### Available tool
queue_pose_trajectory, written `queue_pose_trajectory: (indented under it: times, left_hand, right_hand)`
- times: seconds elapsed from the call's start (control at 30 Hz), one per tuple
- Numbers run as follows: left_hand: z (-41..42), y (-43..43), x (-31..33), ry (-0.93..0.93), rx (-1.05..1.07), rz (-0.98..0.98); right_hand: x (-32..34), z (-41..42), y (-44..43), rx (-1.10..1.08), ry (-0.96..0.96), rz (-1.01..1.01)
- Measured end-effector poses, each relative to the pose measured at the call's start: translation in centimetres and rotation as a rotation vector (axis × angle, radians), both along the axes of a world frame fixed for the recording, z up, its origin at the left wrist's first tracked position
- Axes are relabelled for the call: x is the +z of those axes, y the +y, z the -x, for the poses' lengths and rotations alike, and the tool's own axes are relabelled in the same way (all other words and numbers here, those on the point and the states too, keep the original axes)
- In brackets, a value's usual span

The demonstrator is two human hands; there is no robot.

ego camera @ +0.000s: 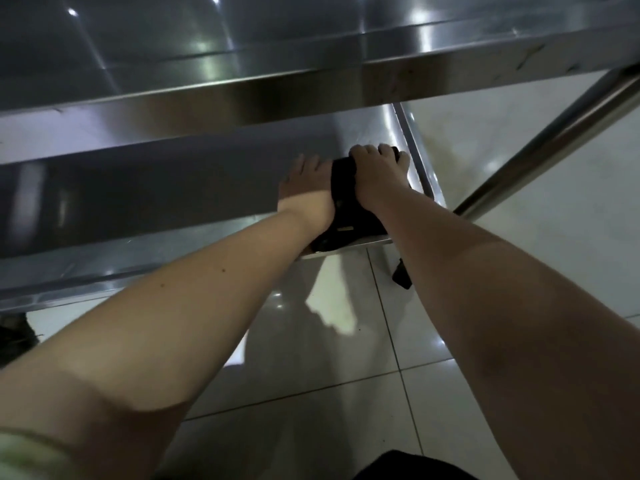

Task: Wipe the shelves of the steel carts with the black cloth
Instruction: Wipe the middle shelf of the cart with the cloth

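Pins the black cloth to the lower shelf of the steel cart, directly beneath the right hand and just right of the left hand. Covers the cloth's far half with the right hand, fingers bent down over the far edge, seemingly clutching rather than pressing flat. Lays the left hand almost flat, fingers straight and pointing away, heel touching the cloth's left edge, gripping nothing. Leaves a dark corner dangling below the shelf's near rim, under the right forearm; cannot tell whether cloth or strap. Works at the very end of the shelf, raised side rim just right of the right hand, slanted cart tube further right and well apart. Reaches in beneath the upper shelf, overhanging above and beyond both hands. Stands over pale floor tiles, nearer than the hands. Judging by this, looks mid-wipe on the lower shelf, at the corner end of a stroke. Calls next for a long drag leftward with steady downward pressure, the left hand lifted or slid along out of the path, wrists kept low to clear the upper shelf's lip. Cannot tell from the dim stretch left of the left hand whether wiped yet.
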State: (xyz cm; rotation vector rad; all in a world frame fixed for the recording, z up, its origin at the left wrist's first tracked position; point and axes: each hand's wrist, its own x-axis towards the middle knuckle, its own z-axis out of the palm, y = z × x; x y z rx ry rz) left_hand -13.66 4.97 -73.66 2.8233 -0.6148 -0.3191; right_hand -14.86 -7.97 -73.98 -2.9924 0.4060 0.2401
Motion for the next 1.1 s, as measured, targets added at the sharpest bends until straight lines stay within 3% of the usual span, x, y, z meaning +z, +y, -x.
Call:
queue_pose_trajectory:
  times: [0.07,0.2,0.43,0.6,0.77,0.9,1.1]
  left_hand:
    - [-0.4,0.0,-0.5,0.062,0.017,-0.086]
    - [0.0,-0.3,0.6,-0.113,0.031,-0.213]
    - [4.1,3.4,3.4,-0.320,-0.164,-0.061]
    - [6.8,5.5,7.7,-0.394,-0.419,0.046]
    - [7.9,5.8,14.8,-0.385,-0.581,0.165]
    - [11.1,6.2,22.9,-0.312,-0.548,0.322]
    - [15.3,5.8,35.9,-0.186,-0.476,0.303]
  right_hand:
    - [0.5,0.7,0.5,0.051,-0.040,0.157]
    - [2.0,2.8,0.3,0.137,-0.105,0.237]
    - [2.5,10.6,0.6,0.047,-0.333,-0.055]
    - [8.4,14.9,1.2,-0.098,-0.452,-0.201]
    - [15.5,19.1,1.2,-0.141,-0.496,-0.344]
    - [23.1,22.4,1.5,-0.215,-0.552,-0.353]
    - [36.3,25.9,-0.1,-0.125,-0.507,-0.356]
